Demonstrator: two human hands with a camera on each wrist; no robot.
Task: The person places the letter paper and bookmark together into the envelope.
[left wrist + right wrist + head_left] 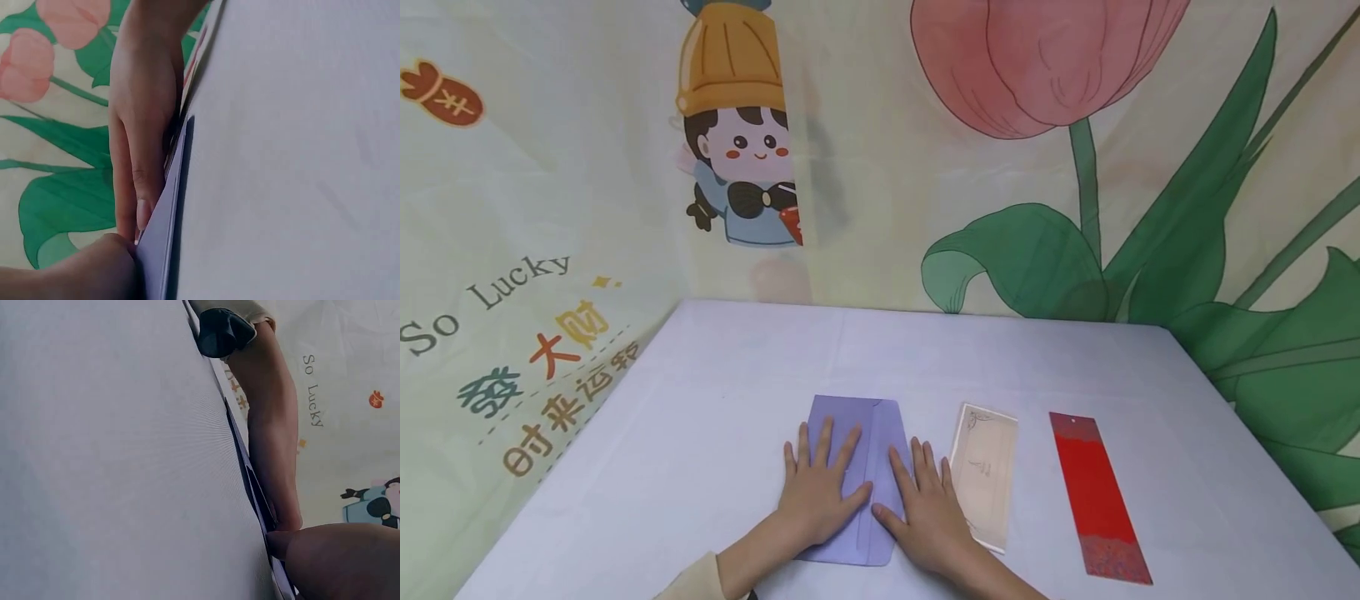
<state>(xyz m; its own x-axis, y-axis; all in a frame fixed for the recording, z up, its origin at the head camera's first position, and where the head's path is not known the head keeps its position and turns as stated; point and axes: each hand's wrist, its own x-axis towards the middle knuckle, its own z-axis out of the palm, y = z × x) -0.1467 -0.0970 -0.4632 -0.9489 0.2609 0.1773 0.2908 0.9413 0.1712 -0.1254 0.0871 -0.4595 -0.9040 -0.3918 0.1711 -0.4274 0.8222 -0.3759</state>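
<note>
A purple envelope (842, 546), with a long strip or flap along its right side, lies flat on the white-covered table. My left hand (820, 496) rests across its middle with the fingers spread. Over the envelope's lower right edge lies my right hand (931, 508), fingers extended and thumb pointing towards the left thumb. In the left wrist view the envelope (164, 244) appears edge-on under the right hand (145, 125). The right wrist view shows its thin edge (253, 481) slightly raised beside the left hand (278, 494).
Just right of the right hand lies a pale cream rectangular card or packet (988, 475) with fine line decoration. Further right is a long red strip (1097, 492) with patterned ends and a small hole at the top. A printed cloth backdrop (865, 208) hangs behind the table (737, 350).
</note>
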